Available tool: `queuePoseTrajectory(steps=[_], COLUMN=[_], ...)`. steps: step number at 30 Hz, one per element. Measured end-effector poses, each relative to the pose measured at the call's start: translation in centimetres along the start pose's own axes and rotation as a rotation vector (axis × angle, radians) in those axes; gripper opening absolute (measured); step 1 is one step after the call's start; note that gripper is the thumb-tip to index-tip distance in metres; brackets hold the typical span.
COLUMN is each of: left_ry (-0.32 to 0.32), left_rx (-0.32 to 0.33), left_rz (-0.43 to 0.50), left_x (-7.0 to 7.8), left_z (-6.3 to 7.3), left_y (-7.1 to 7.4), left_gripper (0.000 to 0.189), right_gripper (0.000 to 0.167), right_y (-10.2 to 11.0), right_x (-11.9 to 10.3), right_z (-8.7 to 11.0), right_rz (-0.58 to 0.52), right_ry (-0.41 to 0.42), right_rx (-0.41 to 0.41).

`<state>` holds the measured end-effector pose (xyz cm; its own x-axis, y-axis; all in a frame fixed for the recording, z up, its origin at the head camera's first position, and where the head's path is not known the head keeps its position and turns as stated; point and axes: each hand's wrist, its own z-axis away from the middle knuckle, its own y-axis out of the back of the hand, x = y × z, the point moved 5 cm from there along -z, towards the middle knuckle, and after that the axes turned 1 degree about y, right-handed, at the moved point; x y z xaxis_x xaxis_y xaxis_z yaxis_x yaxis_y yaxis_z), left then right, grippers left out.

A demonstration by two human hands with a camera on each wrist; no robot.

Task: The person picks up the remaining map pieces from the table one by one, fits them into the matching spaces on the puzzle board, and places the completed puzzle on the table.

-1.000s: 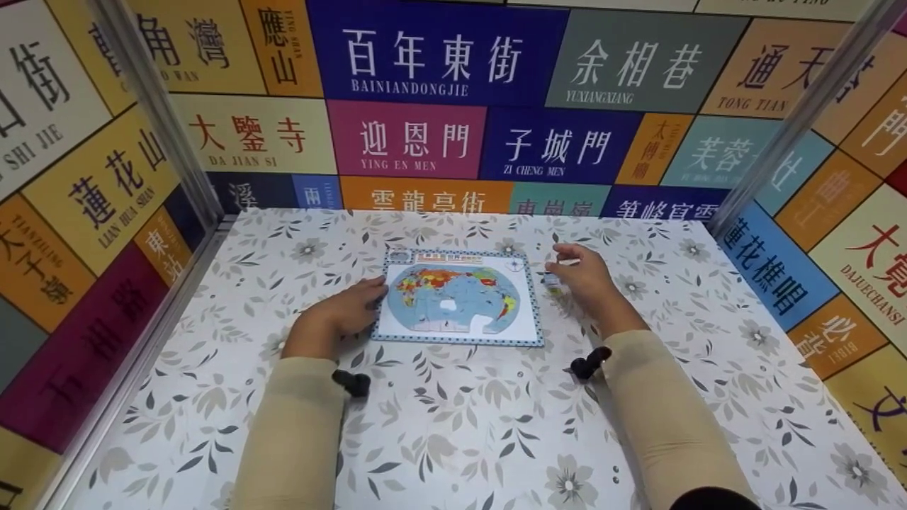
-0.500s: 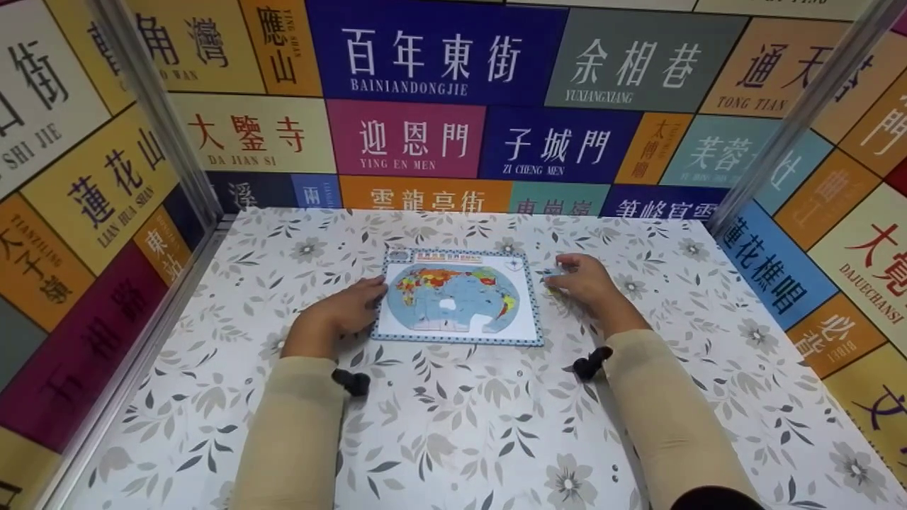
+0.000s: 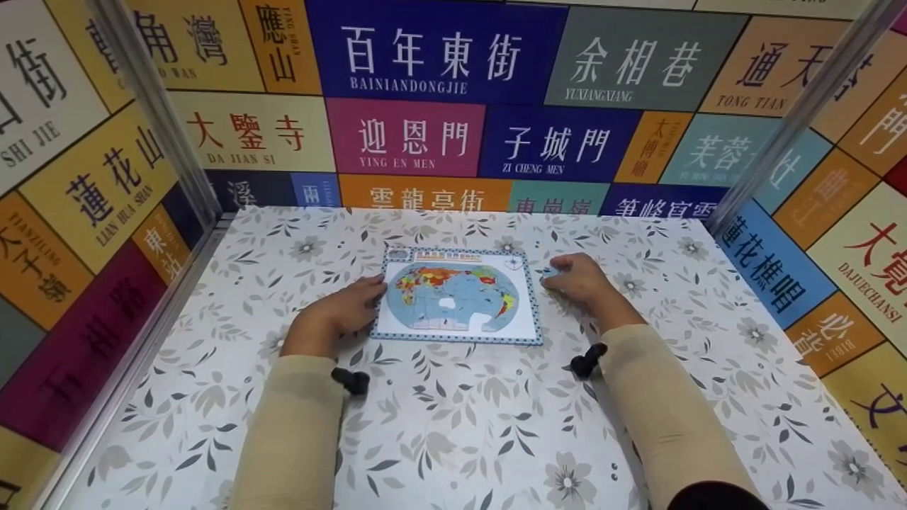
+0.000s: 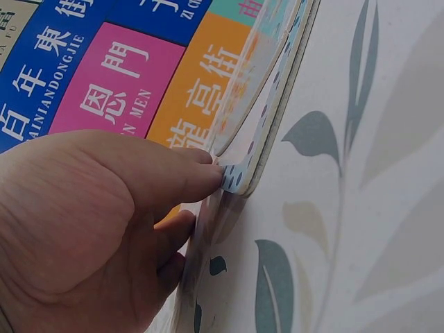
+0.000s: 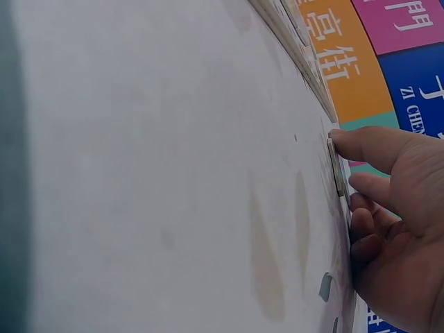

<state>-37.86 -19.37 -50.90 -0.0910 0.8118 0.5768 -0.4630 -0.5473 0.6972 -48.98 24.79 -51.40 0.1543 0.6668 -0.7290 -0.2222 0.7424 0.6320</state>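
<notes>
A world map jigsaw puzzle (image 3: pixel 464 290) in a dotted blue frame lies flat on the floral tabletop. White gaps show in its middle and at its lower right. At its left edge my left hand (image 3: pixel 344 309) grips the frame; the left wrist view has the thumb (image 4: pixel 201 182) on the dotted corner and the other fingers bent along the side. Right of the puzzle, my right hand (image 3: pixel 587 282) pinches a small blue puzzle piece (image 3: pixel 550 272) between thumb and forefinger. In the right wrist view that piece (image 5: pixel 336 166) appears edge-on, close over the table.
The floral-covered table (image 3: pixel 439 425) is enclosed by walls of coloured street-name panels (image 3: pixel 439 49) at the back and both sides. Metal posts (image 3: pixel 170 120) stand at the corners. A small black device (image 3: pixel 352 382) sits at each wrist.
The right hand has lowered slightly and turned the piece, whose pale side showed earlier and whose blue now shows. The left hand and the puzzle have stayed put.
</notes>
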Motion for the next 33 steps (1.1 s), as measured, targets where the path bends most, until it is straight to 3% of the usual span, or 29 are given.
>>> queuePoseTrajectory(steps=[8,17,25,33], left_ry=[0.008,-0.010,0.029,0.013], left_rx=[-0.003,0.005,0.005,0.011], left_rz=[0.006,0.010,0.035,0.024], left_x=[0.0,0.2,0.1,0.0], left_z=[0.0,0.1,0.1,0.1], left_y=[0.0,-0.1,-0.1,-0.1], left_gripper=[0.072,0.064,0.064,0.063], right_gripper=[0.066,0.059,0.056,0.049], right_y=[0.1,0.1,0.1,-0.9], right_x=[0.1,-0.1,-1.2,-3.1], right_z=[-0.3,0.1,1.4,3.2], right_rz=[0.028,0.049,0.037,0.068], right_ry=[0.016,0.140,0.178,0.201], right_rx=[0.006,0.026,0.064,0.053])
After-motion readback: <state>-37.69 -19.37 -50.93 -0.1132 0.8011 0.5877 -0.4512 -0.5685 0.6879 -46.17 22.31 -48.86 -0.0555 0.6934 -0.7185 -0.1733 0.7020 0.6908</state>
